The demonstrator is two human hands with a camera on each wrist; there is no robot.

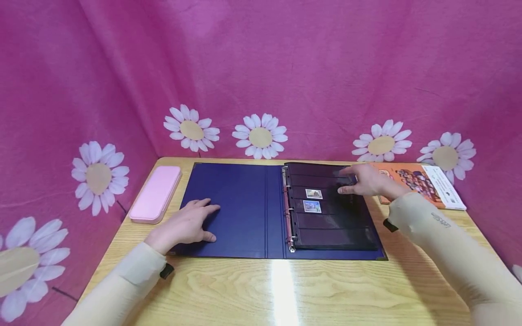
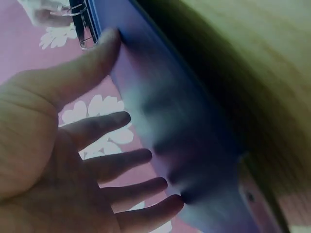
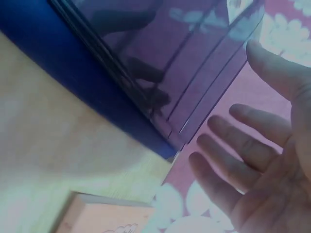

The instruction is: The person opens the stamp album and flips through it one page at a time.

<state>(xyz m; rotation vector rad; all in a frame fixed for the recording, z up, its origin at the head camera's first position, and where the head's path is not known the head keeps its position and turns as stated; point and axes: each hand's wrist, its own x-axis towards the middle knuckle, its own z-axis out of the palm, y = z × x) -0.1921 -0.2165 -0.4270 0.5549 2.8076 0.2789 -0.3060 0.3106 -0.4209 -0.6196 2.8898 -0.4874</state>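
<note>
The navy album (image 1: 274,210) lay open on the bench (image 1: 228,290), its spine (image 1: 274,233) pointing to 12 o'clock and its long axis, opened out, running from 9 to 3; the left hand (image 1: 189,222) had relaxed, spread fingers at the 9 o'clock cover (image 1: 240,194), grasping nothing; the right hand (image 1: 364,180), fingers likewise released, was at the black pages' (image 1: 338,222) 2 o'clock corner, contact unclear; the covers seemed stiff, the whole fairly heavy, the glossy pages light and probably slippery; the two stamps (image 1: 312,207) looked fragile, so the pages' free 3 o'clock edge seemed the best hold.
</note>
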